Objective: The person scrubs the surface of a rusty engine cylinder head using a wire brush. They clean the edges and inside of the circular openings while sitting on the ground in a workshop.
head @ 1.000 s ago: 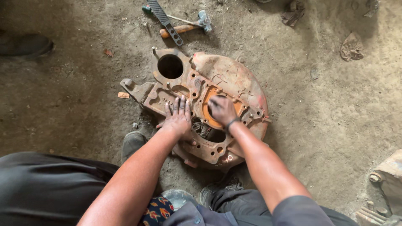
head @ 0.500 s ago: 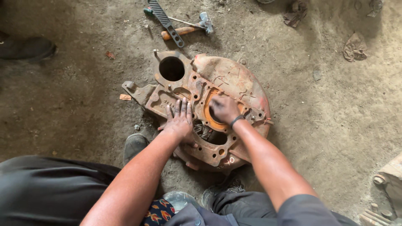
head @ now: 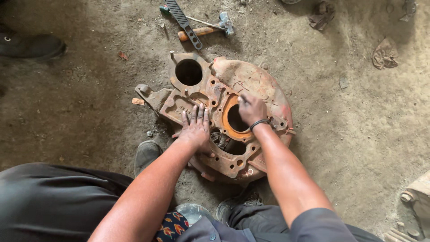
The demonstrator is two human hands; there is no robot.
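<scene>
A rusty orange cast-metal housing plate [head: 251, 80] lies flat on the dirt floor, with a round hole [head: 188, 71] at its top left and an orange-edged opening [head: 226, 123] in the middle. My left hand [head: 195, 127] presses flat on the plate left of that opening, fingers spread. My right hand [head: 252, 110] is curled at the opening's upper right rim, pinching a small pale object whose kind I cannot make out. A dark band circles that wrist.
Behind the plate lie a wooden-handled hammer [head: 210, 29] and a black flat bar [head: 186, 20]. Another person's dark shoe [head: 31, 45] is at the top left. Rags [head: 385, 54] lie at the top right. My own shoe [head: 145, 154] touches the plate's near edge. A metal part [head: 414, 197] sits at the bottom right.
My right hand has moved from over the central opening up to its upper right rim, uncovering the hole. My left hand stays pressed in place.
</scene>
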